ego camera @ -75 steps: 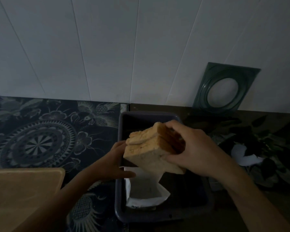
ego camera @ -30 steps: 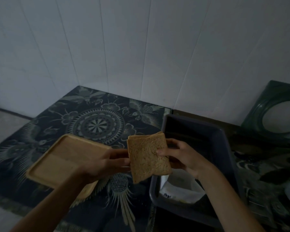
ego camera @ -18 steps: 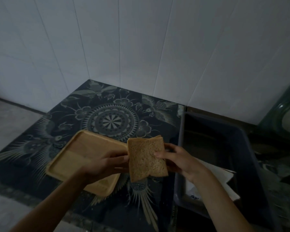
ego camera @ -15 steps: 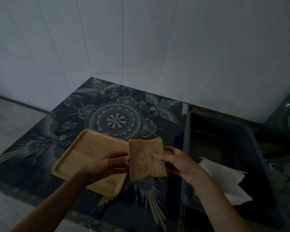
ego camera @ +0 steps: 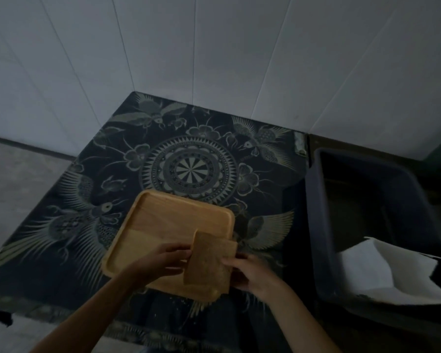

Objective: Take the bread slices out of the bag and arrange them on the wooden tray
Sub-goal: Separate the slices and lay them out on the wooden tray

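Note:
A stack of brown bread slices [ego camera: 209, 263] is held between both hands over the near right corner of the square wooden tray [ego camera: 168, 225]. My left hand [ego camera: 163, 261] grips the stack's left edge from over the tray. My right hand [ego camera: 250, 271] grips its right edge, just off the tray's right side. The front slice is fanned a little apart from those behind. The white bread bag [ego camera: 382, 273] lies crumpled in the dark plastic tub [ego camera: 326, 225] at the right. The rest of the tray's surface is bare.
The tray sits on a dark patterned cloth [ego camera: 189, 169] with a mandala and birds, spread on the floor. White panelled walls [ego camera: 214, 59] meet in a corner behind. Grey floor [ego camera: 18, 179] shows at the left.
Both hands have carried the bread stack from over the tub leftward and down to the tray's near right corner. The bag stayed behind in the tub.

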A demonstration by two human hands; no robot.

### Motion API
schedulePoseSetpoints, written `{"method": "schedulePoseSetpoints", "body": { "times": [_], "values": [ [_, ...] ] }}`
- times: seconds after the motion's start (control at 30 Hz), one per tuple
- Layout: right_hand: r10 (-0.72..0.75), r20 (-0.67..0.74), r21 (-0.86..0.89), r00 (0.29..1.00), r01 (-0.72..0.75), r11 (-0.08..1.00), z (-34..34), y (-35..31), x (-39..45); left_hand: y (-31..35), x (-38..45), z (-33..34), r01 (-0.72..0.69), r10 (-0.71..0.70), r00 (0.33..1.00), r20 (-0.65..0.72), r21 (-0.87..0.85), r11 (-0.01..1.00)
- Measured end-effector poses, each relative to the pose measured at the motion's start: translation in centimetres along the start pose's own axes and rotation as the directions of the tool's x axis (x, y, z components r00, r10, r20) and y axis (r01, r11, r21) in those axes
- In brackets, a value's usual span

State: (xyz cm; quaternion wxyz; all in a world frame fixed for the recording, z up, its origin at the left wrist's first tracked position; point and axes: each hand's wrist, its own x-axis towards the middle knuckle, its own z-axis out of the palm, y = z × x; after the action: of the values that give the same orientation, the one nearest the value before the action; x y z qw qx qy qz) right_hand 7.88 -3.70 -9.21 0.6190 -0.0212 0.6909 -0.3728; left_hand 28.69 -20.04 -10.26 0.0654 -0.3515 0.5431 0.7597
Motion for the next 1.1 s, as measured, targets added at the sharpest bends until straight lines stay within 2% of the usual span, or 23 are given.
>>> {"method": "schedulePoseSetpoints", "body": {
  "times": [0.2, 0.4, 0.6, 0.9, 1.1],
  "values": [
    [0.028, -0.054, 0.028, 0.998, -0.027, 0.999, 3.2, 1.9, 1.0, -2.1, 1.0, -2.4, 0.106, -0.106, 0.993, -0.041, -0.02, 0.994],
    [-0.048, -0.156, -0.065, 0.987, 0.038, 0.997, 4.1, 2.9, 1.5, -2.1, 1.4, -2.6, 0.14, -0.14, 0.99, -0.004, 0.019, 0.99],
    [-0.121, -0.201, -0.133, 0.972, 0.095, 0.987, 4.5, 3.4, 1.7, -2.3, 2.0, -2.1, 0.182, -0.179, 0.983, -0.037, 0.104, 0.978],
    [-0.145, -0.223, -0.041, 0.964, 0.14, 0.989, 4.9, 4.6, 0.8, -1.3, 0.9, -1.0, 0.241, -0.239, 0.97, -0.044, 0.052, 0.969],
    [-0.18, -0.265, -0.058, 0.947, 0.171, 0.984, 4.8, 5.9, 1.4, -1.1, -0.6, 0.5, 0.209, -0.206, 0.964, -0.171, 0.002, 0.978]
  ]
}}
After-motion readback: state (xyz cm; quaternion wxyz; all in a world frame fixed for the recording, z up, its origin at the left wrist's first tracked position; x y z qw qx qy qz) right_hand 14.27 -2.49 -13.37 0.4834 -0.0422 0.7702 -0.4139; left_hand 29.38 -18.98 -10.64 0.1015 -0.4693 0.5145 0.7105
